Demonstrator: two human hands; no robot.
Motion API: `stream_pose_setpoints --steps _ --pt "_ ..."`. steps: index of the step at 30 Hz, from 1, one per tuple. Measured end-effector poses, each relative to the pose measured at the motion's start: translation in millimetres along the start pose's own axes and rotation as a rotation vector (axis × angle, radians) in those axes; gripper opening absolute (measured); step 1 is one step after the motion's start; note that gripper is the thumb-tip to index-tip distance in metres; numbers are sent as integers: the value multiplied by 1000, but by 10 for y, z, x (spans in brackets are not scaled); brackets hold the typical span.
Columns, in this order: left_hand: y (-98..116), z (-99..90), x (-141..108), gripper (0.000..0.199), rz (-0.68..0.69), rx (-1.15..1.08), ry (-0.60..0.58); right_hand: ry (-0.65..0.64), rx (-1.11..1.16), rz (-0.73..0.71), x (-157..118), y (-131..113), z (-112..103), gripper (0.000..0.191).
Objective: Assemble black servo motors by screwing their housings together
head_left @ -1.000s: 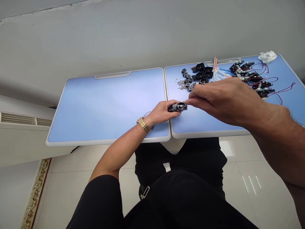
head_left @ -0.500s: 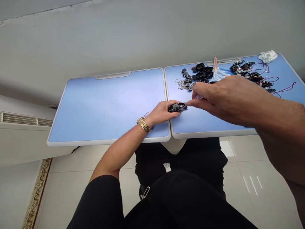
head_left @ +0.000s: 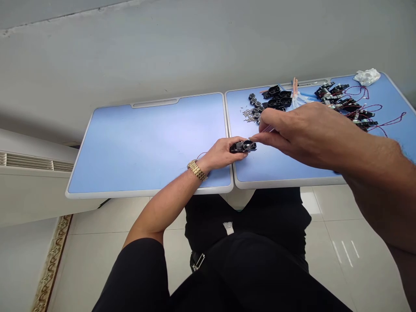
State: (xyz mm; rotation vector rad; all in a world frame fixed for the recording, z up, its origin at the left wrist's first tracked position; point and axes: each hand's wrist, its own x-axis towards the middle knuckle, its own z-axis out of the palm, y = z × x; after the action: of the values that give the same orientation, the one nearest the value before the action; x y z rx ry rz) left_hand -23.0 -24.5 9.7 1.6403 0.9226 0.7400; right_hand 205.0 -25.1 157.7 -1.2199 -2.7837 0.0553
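Observation:
My left hand (head_left: 222, 154) is closed around a small black plastic assembly (head_left: 238, 147) with a round housing at its right end, just above the seam between the two table halves. A thin cord shows behind the wrist with the gold watch. My right hand (head_left: 292, 134) pinches a thin, pale translucent stick (head_left: 268, 128). The stick's lower end and the fingertips are at the round housing; whether the stick touches inside it I cannot tell. The right hand partly covers the parts behind it.
Several small round black parts (head_left: 254, 100) lie beside a heap of small metal screws or pins (head_left: 248, 115). Behind are black housings (head_left: 276, 102) and orange-tipped clear sticks (head_left: 295, 86). Wired black assemblies (head_left: 347, 104) and crumpled white plastic (head_left: 367, 76) occupy the right.
My right fingertips have shifted slightly left and up, closer over the round housing. The left hand keeps the black assembly in nearly the same place.

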Motion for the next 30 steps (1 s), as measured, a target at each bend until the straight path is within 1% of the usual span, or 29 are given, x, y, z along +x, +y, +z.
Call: stream_pose_setpoints --steps 2,3,4,6,9,10,12,14,17,19,21,24,28,30 --pt "-7 -1 0 33 -6 3 -6 29 -49 30 -6 2 19 49" --pt "-6 -2 0 31 -7 3 -10 48 -54 40 -14 2 26 55" --pt "-4 -4 0 30 -7 1 -15 65 -47 48 -23 -2 30 57" --pt "6 -6 -1 30 -6 -11 -16 66 -3 57 -37 -17 20 50" --pt "11 -10 1 32 -4 -50 -6 4 92 28 -25 -45 -17 27" --pt "8 -11 2 32 -4 -62 -8 -9 111 8 -14 -48 -24 23" --pt "-5 -13 7 32 -5 -65 -21 -3 126 -32 5 -41 -19 23" --pt "-21 -13 13 33 -3 -49 -28 24 124 -45 12 -20 8 28" --pt "-35 -13 18 34 8 -41 -13 41 103 -7 -9 8 42 38" --pt "-28 -13 16 31 15 -46 -8 15 94 10 -32 10 31 43" --pt "-9 -13 11 29 14 -48 -11 -40 111 0 -53 3 -7 42" --pt "20 -12 3 28 7 -62 -13 -124 132 0 -67 -9 -70 33" --pt "26 -8 3 25 6 -72 -12 -132 87 45 -45 -31 -105 24" --pt "19 -8 6 26 1 -65 -10 -139 35 81 -28 -54 -112 27"
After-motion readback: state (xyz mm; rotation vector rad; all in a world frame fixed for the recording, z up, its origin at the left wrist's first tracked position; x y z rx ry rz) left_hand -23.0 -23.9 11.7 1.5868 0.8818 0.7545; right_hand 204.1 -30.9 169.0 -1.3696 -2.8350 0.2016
